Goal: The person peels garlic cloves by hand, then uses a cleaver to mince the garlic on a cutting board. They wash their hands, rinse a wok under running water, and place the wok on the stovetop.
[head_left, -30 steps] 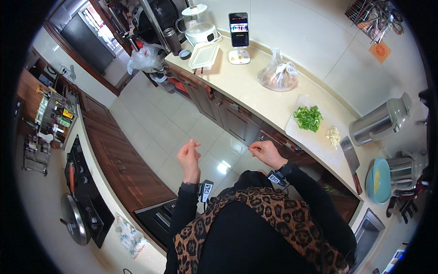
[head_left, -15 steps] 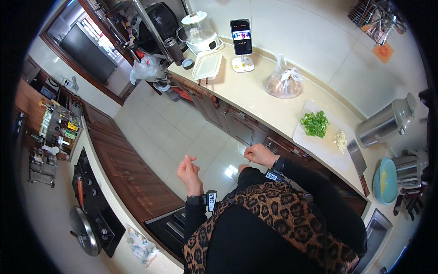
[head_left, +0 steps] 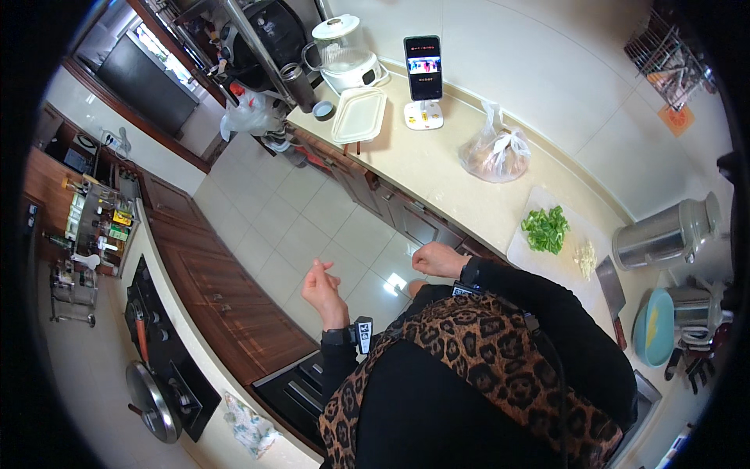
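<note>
over the floor (head_left: 305,211), hands (head_left: 324,283) have drawn closer.

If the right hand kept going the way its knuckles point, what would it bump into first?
The right hand is a loose fist aimed left over the tiled floor. Nothing lies close ahead; probably the dark wooden cabinets come first, though depth is hard to judge.
</note>
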### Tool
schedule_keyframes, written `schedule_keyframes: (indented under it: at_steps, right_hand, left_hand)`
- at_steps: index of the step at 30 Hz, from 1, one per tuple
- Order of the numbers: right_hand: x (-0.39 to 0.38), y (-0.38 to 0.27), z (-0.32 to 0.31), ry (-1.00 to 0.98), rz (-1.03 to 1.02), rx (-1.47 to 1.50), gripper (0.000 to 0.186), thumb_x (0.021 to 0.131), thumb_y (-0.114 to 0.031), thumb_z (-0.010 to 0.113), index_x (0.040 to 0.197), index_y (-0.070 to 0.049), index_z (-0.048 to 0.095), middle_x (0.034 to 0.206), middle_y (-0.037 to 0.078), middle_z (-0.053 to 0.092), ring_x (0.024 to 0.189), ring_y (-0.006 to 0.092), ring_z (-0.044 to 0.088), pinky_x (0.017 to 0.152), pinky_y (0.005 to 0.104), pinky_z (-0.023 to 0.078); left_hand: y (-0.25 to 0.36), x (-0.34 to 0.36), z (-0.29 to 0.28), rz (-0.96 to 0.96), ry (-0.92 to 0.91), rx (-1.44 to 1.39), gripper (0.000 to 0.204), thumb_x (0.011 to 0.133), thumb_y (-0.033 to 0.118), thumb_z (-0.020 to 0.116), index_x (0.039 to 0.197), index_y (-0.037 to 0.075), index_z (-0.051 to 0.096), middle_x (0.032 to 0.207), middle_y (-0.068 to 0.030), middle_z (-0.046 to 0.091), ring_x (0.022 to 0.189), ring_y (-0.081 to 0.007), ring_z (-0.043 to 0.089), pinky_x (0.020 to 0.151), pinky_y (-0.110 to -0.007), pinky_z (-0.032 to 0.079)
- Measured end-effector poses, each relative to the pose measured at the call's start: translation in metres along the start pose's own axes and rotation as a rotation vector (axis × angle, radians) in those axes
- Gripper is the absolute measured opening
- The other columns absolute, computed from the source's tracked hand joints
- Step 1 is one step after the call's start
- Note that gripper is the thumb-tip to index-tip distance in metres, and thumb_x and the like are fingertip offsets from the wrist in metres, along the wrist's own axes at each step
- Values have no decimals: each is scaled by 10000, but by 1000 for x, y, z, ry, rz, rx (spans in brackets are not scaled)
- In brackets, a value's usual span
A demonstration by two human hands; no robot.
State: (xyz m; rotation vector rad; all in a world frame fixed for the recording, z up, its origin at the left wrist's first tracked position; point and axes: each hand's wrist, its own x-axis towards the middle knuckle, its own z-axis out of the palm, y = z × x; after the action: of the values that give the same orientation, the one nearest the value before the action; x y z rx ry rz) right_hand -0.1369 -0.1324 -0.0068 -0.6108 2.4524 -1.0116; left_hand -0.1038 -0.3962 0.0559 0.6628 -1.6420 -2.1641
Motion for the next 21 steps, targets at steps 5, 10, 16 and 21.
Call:
schedule_keyframes:
  at_steps: [5,10,16,21]
  right_hand:
    - [18,1,-6,-57,-49,-57,201,848,-209,598,907,-45,699,813,150,684,794,320,666,711,408,521]
    - [32,-1,-13,-111,-27,-56,189,830,-185,586,863,-41,704,835,148,685,824,336,658,721,434,517]
    - [45,3,-18,-125,-37,-51,192,831,-188,589,863,-37,703,820,145,687,818,335,663,729,432,519]
    - [51,7,-19,-130,-74,-57,193,829,-188,597,859,-27,700,827,147,687,827,335,663,740,429,520]
  left_hand:
    - [0,12,4,12,53,8,350,986,285,585,791,-1,632,487,52,368,460,-46,315,505,-231,316]
    - [-1,18,6,18,89,17,360,985,301,587,773,12,624,487,50,372,455,-47,313,502,-237,319]
    - [-1,26,12,27,120,15,366,984,311,587,763,19,617,489,53,368,458,-44,308,506,-240,319]
    - [-1,28,14,20,127,23,369,983,312,588,768,15,618,492,57,359,467,-42,300,510,-238,308]
